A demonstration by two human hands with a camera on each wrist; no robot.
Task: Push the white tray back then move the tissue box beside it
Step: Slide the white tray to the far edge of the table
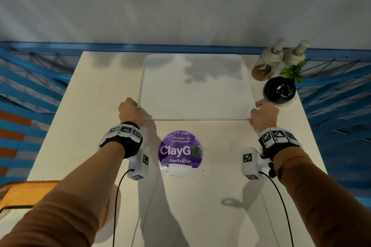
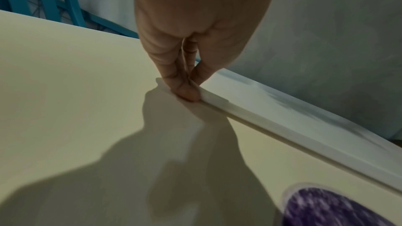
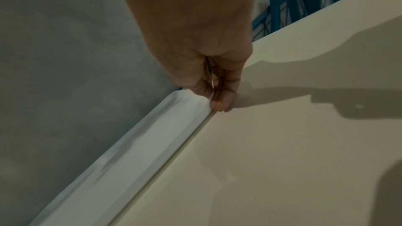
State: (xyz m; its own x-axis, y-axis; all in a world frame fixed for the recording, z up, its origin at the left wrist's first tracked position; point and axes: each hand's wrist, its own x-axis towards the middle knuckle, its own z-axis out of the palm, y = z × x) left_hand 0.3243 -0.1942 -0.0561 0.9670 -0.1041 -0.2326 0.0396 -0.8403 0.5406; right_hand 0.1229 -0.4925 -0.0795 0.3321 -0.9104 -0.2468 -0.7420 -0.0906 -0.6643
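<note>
A white tray (image 1: 194,90) lies flat and bare on the cream table (image 1: 90,106), its far edge close to the table's back edge. My left hand (image 1: 130,109) pinches the tray's near left corner. In the left wrist view its fingertips (image 2: 188,92) close on the rim (image 2: 282,126). My right hand (image 1: 263,114) pinches the near right corner, thumb above the rim (image 3: 141,143) and fingers (image 3: 224,99) below it. An orange box-like thing (image 1: 30,192), possibly the tissue box, sits at the lower left, partly hidden by my left sleeve.
Two pump bottles (image 1: 269,60) (image 1: 293,56) and a round black vase (image 1: 280,90) with a green plant (image 1: 292,71) stand right of the tray. A purple ClayGo sticker (image 1: 180,150) lies near me. Blue railings (image 1: 30,86) flank the table; a wall is behind.
</note>
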